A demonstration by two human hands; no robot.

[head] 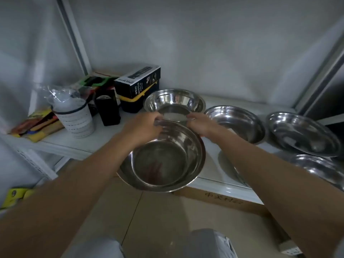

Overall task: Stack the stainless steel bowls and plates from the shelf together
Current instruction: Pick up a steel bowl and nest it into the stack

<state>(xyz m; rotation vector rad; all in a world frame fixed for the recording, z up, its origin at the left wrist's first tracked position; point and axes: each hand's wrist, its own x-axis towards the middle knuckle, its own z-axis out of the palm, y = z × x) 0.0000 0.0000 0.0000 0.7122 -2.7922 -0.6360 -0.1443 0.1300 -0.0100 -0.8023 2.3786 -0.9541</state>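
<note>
A large steel bowl [167, 161] hangs tilted over the front edge of the white shelf [104, 135], seemingly nested in a second bowl under it. My left hand [143, 127] and my right hand [201, 123] both grip its far rim. Just behind my hands stands another steel bowl [175, 101]. To the right on the shelf lie a steel bowl [240, 121], a shallow steel plate [303, 135] and a further steel dish [320, 168] near the front edge.
On the shelf's left stand a black spray bottle box [137, 82], a black container [108, 108], a sleeve of white cups [76, 118] and colourful packets [35, 125]. A cardboard box [223, 200] sits below the shelf on the tiled floor.
</note>
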